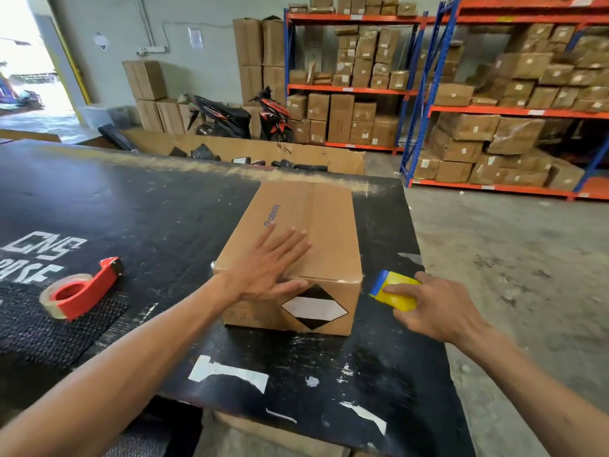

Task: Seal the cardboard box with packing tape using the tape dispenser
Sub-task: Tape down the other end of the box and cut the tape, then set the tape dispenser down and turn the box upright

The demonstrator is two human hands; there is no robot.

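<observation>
A closed cardboard box (316,219) with clear tape along its top seam sits on the black table (131,206). A black-and-white diamond label is on its near face. My left hand (270,262) lies flat on the box's top near the front edge, fingers spread, thumb over the edge. My right hand (438,308) grips a yellow and blue tool (392,290) just right of the box's near corner, above the table. A red tape dispenser (82,290) with a roll of clear tape lies on the table far to the left, untouched.
A dark mesh mat (49,331) lies under the dispenser. The table's right edge is close to my right hand, with concrete floor beyond. Behind the table stand an open carton of dark items, two motorbikes and shelving stacked with boxes.
</observation>
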